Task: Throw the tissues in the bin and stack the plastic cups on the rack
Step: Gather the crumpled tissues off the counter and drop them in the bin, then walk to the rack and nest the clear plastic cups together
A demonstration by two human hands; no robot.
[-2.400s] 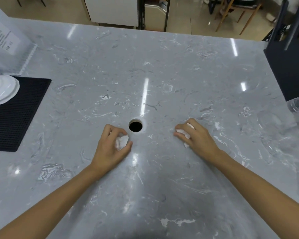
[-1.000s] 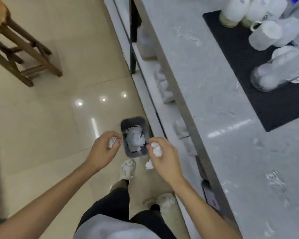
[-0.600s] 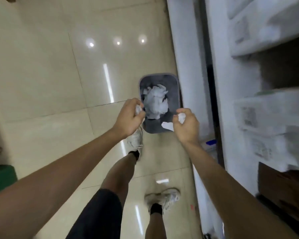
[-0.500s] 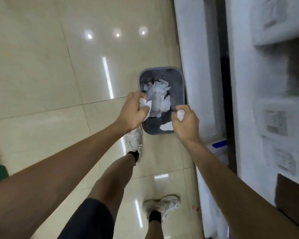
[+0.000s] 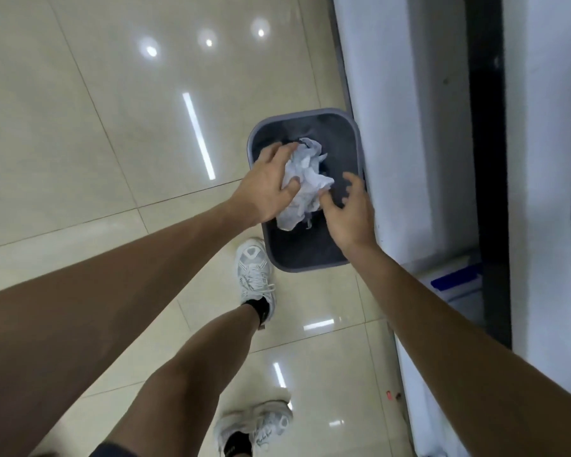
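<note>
While both hands hover over the bin (image 5: 359, 166), left hand (image 5: 267, 187) and right hand (image 5: 350, 211) grips spread apart, crumpled tissues (image 5: 305, 179) between them.

Glossy beige tiled floor (image 5: 80, 133), grey bin (image 5: 305, 258) standing on it, two white sneakers (image 5: 254, 272)

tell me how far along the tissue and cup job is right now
Tissue part looks nearly done: both hands are open over the grey rectangular plastic bin, and crumpled white tissues lie inside it. In hand: nothing firmly; the left hand has fingers spread against the wad, the right hand is empty. Left: stacking the plastic cups on the rack; neither is in view here.
</note>
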